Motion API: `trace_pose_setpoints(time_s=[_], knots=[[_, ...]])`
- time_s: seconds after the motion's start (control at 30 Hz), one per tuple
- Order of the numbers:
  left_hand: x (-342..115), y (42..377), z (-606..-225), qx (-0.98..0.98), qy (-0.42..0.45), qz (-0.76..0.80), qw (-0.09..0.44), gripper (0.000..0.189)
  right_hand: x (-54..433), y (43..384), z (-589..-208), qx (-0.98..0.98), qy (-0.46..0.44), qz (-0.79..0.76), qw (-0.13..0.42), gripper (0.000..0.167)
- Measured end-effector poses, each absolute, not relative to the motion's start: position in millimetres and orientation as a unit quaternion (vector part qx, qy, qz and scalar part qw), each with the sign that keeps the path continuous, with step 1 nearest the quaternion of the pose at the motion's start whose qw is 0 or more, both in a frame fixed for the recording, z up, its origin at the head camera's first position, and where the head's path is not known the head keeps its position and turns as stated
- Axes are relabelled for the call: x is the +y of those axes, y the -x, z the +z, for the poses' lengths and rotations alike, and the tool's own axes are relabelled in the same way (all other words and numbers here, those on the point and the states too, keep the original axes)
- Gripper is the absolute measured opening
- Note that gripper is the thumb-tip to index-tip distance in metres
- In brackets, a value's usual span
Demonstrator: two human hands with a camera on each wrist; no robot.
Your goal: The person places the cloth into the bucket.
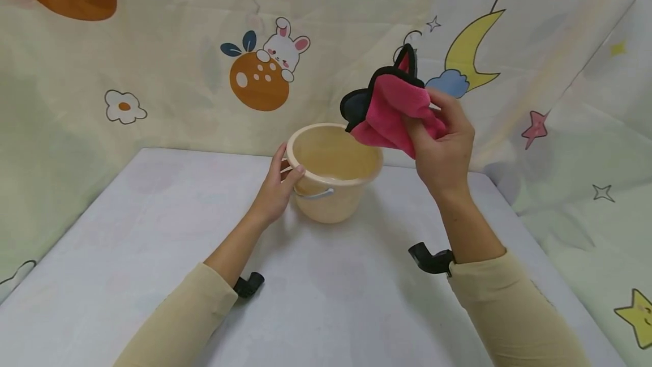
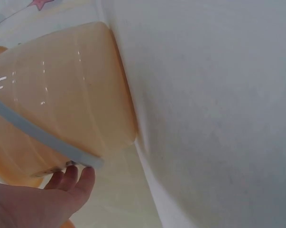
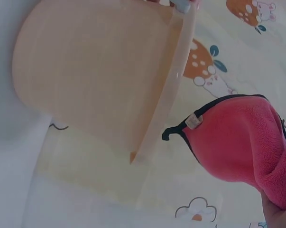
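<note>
A cream plastic bucket (image 1: 328, 204) stands upright on the white table, its grey handle (image 2: 38, 134) hanging down the outside. My left hand (image 1: 275, 188) grips the bucket's left rim, thumb on top and fingers around the outer side. Up and to the right, my right hand (image 1: 447, 146) pinches a pink fleecy cloth (image 1: 394, 113) with black edging and black ear-like flaps. The cloth is held in the air, overlapping the bucket's right rim in the head view. A small white label (image 3: 194, 121) shows on its edge in the right wrist view.
The white table (image 1: 326, 299) reaches back to a fabric backdrop (image 1: 173, 61) printed with rabbits, stars and a moon. Black wrist mounts (image 1: 432, 258) stick out beside both beige sleeves (image 1: 178, 316).
</note>
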State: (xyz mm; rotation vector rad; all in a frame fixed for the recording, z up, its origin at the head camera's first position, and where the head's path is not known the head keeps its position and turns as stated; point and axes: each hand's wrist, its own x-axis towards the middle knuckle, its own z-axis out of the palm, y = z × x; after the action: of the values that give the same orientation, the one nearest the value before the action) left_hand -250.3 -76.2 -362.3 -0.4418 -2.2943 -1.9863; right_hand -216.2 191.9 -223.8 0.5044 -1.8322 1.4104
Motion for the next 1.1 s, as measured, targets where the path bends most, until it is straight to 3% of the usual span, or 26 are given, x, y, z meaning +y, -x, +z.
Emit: trace_pose_setpoints(time_s=[0.33, 1.1], knots=[[-78.2, 247.0, -360.7, -0.754, 0.133, -0.643, 0.035, 0.075, 179.8, 223.8, -236.8, -0.741, -0.223, 0.536, 0.338, 0.039], [-76.5, 246.9, -357.8, -0.753, 0.133, -0.643, 0.034, 0.076, 164.1, 258.4, -275.2, -0.819, -0.16, 0.49, 0.251, 0.038]])
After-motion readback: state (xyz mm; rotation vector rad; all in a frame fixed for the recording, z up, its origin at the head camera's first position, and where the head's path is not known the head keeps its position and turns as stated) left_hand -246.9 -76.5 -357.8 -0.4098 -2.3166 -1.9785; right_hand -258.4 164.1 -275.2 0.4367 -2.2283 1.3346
